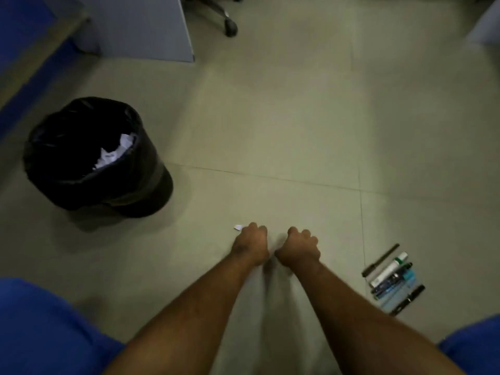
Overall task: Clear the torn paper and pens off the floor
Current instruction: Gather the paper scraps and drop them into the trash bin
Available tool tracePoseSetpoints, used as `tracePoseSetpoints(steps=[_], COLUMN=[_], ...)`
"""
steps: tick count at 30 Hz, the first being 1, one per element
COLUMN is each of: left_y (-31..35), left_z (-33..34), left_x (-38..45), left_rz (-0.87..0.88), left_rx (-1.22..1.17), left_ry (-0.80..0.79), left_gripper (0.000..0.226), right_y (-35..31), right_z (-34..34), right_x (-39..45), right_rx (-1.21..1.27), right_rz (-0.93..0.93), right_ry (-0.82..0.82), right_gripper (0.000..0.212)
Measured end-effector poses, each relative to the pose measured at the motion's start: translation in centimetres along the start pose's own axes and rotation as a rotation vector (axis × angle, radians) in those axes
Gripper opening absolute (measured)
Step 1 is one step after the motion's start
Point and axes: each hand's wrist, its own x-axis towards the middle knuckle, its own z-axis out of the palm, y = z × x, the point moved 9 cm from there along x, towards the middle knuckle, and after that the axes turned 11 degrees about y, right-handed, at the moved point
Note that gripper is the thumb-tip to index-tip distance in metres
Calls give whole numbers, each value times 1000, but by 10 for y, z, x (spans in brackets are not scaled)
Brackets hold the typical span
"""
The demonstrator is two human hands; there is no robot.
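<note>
Both my hands reach down to the tiled floor in the middle of the view, close together with fingers curled under. My left hand (250,244) has a small white scrap of torn paper (238,227) sticking out at its fingertips. My right hand (299,249) is curled beside it; what it holds, if anything, is hidden. Several pens and markers (392,278) lie in a loose bundle on the floor to the right. A black bin (92,155) with a black liner stands at the left, with white paper pieces (113,152) inside.
A grey partition panel (140,28) stands at the top left, with an office chair caster (230,29) beside it. My blue-clad knees (48,328) fill the lower corners. Bare floor tiles stretch ahead of my hands.
</note>
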Motion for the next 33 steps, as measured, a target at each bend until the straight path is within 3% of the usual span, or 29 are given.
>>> tracePoseSetpoints(steps=[2,6,10,14,16,18,20,24,29,30,33], left_y=[4,3,2,-19,-30,-37,-41,-49,-28,-25,-19], left_z=[24,43,48,24,13,7,10,28,39,39,34], left_x=[-15,-22,-15,-8,-4,1,8,10,-2,-4,-4], left_rz=[23,25,14,-32,-38,-10,25,-15,96,108,127], left_rx=[119,69,-25,-49,4,32,83,98,15,12,13], left_ry=[53,83,101,409,472,441,298,93,123,129,235], left_gripper=[33,33,38,31,45,60,73,74,73,69,30], right_y=[27,45,31,14,15,20,27,15,-11,-14,-19], right_z=[21,39,41,39,36,36,37,46,53,53,52], right_x=[-12,-21,-16,-11,-10,-12,-13,-11,-6,-5,-6], right_rx=[36,169,318,406,355,236,185,183,137,130,134], right_rz=[52,99,25,-78,-113,-122,-81,-121,-195,-211,-266], right_ry=[38,119,185,249,273,284,266,210,167,169,195], right_gripper=[55,60,32,28,33,39,42,40,44,43,28])
